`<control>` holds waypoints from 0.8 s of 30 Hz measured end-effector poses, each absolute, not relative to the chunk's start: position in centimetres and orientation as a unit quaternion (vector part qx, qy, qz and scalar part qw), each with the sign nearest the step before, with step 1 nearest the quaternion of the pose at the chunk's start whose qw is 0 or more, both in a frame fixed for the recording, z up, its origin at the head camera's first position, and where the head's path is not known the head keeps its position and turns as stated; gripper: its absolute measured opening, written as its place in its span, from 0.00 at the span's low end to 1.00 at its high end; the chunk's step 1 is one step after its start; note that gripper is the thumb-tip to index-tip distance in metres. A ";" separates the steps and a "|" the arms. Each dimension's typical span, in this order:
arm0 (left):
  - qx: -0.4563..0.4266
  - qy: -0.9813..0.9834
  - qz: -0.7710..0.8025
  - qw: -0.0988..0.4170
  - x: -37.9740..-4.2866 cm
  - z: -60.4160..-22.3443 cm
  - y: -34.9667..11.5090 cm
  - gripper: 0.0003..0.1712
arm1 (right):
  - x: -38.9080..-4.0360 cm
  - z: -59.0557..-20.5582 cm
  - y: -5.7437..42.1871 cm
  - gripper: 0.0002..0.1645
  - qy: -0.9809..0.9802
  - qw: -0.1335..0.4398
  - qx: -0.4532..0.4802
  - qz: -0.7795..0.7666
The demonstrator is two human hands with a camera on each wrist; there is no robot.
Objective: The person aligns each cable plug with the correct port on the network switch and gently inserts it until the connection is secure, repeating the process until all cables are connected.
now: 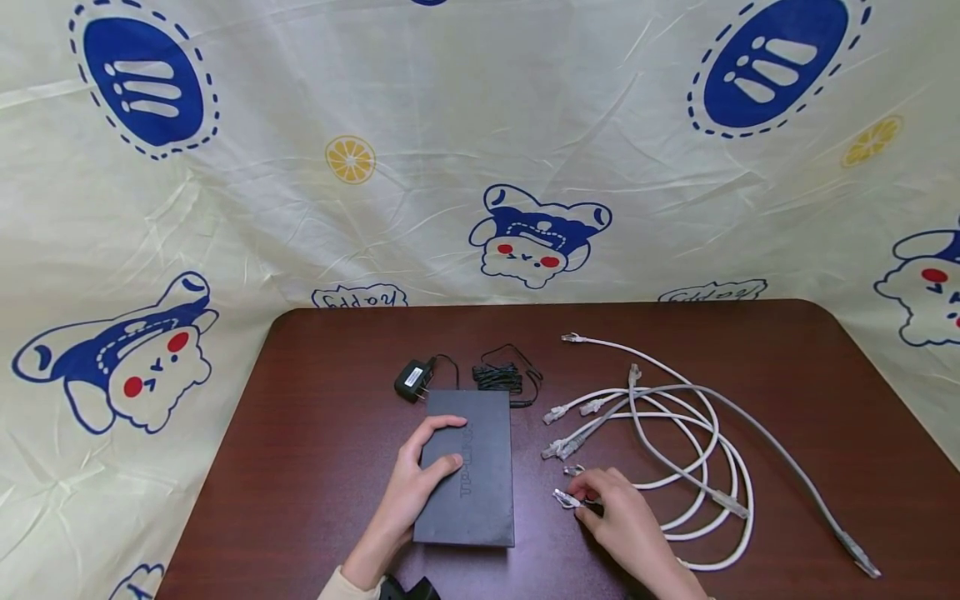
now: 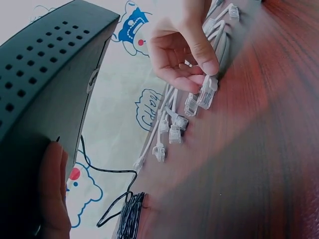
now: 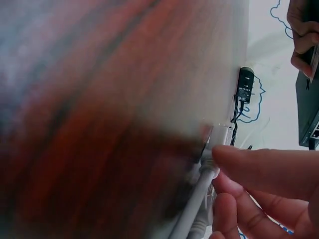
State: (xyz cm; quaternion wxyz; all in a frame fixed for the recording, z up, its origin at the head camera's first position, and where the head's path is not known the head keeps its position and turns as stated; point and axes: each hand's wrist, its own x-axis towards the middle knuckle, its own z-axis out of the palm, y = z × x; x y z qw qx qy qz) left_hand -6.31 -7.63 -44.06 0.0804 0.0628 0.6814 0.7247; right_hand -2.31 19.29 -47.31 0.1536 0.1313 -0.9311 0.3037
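Note:
A dark flat network switch (image 1: 465, 508) with embossed lettering is in my left hand (image 1: 408, 479), thumb and a finger over its top face from the left side. In the left wrist view its vented side (image 2: 45, 55) looms large, and the right wrist view catches a port on its edge. My right hand (image 1: 622, 517) pinches a white network cable (image 3: 197, 201) just behind its clear plug (image 2: 208, 92), low over the table. A second clear plug (image 2: 191, 105) sits right beside it. More white and grey network cables (image 1: 738, 467) lie looped around my right hand.
Behind the switch lie a black power adapter (image 1: 412, 381) and its bundled black cord (image 1: 498, 377). A grey cable (image 1: 802, 479) stretches toward the right of the brown table (image 1: 300, 467). A printed cloth (image 1: 420, 217) hangs at the back.

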 end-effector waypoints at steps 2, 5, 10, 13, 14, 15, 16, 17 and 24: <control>0.063 0.681 0.725 0.081 -6.3 -44.1 -7.6 0.24 | -2.4 -47.2 19.2 0.25 -0.934 0.153 0.133 0.296; 0.064 0.680 0.726 0.082 -6.3 -44.1 -7.5 0.24 | -2.4 -47.0 19.2 0.24 -0.935 0.158 0.136 0.288; 0.064 0.679 0.726 0.084 -6.3 -44.1 -7.5 0.24 | -2.5 -46.5 19.3 0.24 -0.930 0.168 0.140 0.296; 0.064 0.681 0.725 0.083 -6.3 -44.0 -7.5 0.24 | -2.6 -46.1 19.3 0.24 -0.923 0.158 0.134 0.326; 0.064 0.682 0.724 0.083 -6.3 -44.0 -7.5 0.24 | -2.6 -46.0 19.3 0.24 -0.919 0.154 0.133 0.337; 0.065 0.682 0.724 0.083 -6.3 -44.0 -7.5 0.24 | -2.7 -45.8 19.3 0.23 -0.916 0.150 0.130 0.349; 0.065 0.682 0.723 0.083 -6.3 -44.0 -7.5 0.24 | -2.7 -45.6 19.3 0.23 -0.912 0.146 0.128 0.362; 0.065 0.682 0.724 0.085 -6.3 -44.0 -7.5 0.23 | -2.7 -45.5 19.3 0.22 -0.908 0.142 0.128 0.373; 0.066 0.678 0.726 0.095 -6.2 -44.0 -7.4 0.23 | -3.2 -44.4 19.5 0.20 -0.885 0.134 0.143 0.422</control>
